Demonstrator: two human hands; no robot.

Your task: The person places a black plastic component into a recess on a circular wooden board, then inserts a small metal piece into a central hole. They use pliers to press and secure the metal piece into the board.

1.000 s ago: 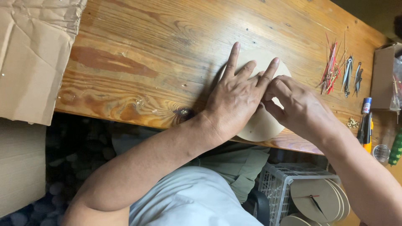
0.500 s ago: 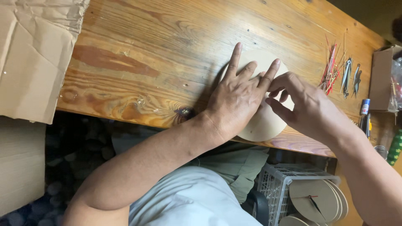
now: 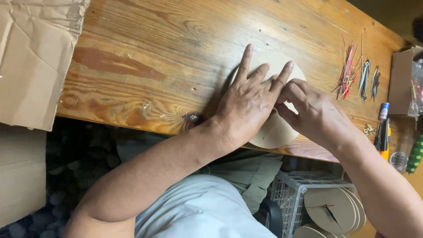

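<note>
My left hand (image 3: 246, 108) lies flat on the disc (image 3: 273, 132), fingers spread toward 12 o'clock, pinning it at the table (image 3: 154, 57) edge. My right hand (image 3: 313, 112), at 3 o'clock, pinches something near the disc's middle; what, I cannot tell.

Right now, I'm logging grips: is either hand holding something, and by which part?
The left hand presses flat on the round wooden disc on the table. The right hand pinches near the disc's middle; what its fingertips hold cannot be told.
</note>
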